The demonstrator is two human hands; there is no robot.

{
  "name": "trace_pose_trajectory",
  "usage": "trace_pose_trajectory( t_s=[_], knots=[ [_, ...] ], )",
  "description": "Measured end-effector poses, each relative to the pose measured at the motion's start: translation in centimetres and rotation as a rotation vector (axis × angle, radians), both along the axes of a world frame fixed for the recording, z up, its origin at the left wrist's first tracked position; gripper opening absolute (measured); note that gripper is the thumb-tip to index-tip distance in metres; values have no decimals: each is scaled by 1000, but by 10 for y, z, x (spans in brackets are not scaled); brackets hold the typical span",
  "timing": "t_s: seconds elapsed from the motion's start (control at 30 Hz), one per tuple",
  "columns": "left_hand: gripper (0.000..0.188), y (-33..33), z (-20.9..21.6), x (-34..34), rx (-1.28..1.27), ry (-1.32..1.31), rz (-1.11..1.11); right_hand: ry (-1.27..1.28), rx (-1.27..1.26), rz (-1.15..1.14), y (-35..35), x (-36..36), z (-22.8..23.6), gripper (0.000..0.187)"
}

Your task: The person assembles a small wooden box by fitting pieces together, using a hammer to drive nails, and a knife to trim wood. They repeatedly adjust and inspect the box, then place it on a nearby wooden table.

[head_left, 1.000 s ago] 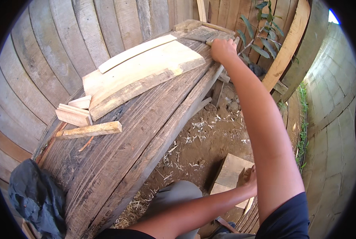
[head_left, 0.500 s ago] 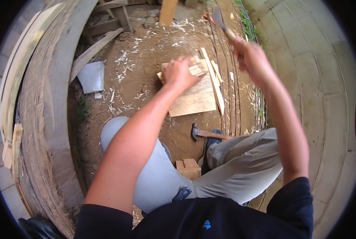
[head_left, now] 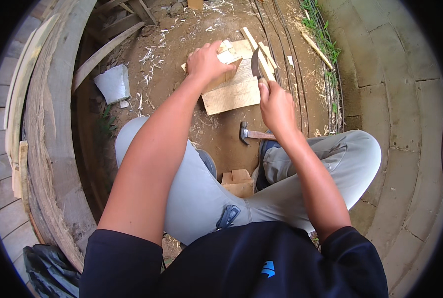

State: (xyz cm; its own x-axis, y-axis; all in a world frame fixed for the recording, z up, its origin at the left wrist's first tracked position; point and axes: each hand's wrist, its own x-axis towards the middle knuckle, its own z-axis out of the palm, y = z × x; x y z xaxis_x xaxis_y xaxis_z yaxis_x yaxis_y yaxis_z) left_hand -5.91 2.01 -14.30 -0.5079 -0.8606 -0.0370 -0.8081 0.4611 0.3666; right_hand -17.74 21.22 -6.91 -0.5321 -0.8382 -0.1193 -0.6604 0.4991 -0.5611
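Note:
My right hand [head_left: 278, 110] is wrapped round the handle of a knife with a broad curved blade [head_left: 255, 64]. Its blade points away from me, beside the thin wooden strips [head_left: 248, 36]. My left hand [head_left: 205, 61] holds a wooden block [head_left: 225, 78] from above, fingers over its far side and thumb at its near right. Under the block lies a flat wooden board [head_left: 232, 98] on the dirt. Nearer to me, a claw hammer [head_left: 255, 134] rests by my right shoe, its handle end hidden by my leg.
A small wooden block [head_left: 238, 187] sits between my legs. On the left are a pale stone slab [head_left: 113, 84] and a big rough timber [head_left: 41, 134]. Long dark rods [head_left: 292, 47] run along the dirt at right, before a block wall [head_left: 395, 99]. Wood shavings are scattered about.
My right hand has come down and inward with the knife, from raised at the far right to beside the board. My left hand stays on the wood, and the block's side now shows.

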Motion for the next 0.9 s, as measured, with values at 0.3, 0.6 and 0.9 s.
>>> trace_pose_trajectory(
  t_s=[0.3,0.6,0.9],
  knots=[
    [101,3,-2,-4,-22,-13,15,112,-154,90,-3,5,-8,23],
    [100,3,-4,-4,-29,-11,18,119,-142,103,-5,7,0,20],
    [100,2,-4,-4,-1,-31,16,129,-128,139,-4,7,8,21]
  ],
)
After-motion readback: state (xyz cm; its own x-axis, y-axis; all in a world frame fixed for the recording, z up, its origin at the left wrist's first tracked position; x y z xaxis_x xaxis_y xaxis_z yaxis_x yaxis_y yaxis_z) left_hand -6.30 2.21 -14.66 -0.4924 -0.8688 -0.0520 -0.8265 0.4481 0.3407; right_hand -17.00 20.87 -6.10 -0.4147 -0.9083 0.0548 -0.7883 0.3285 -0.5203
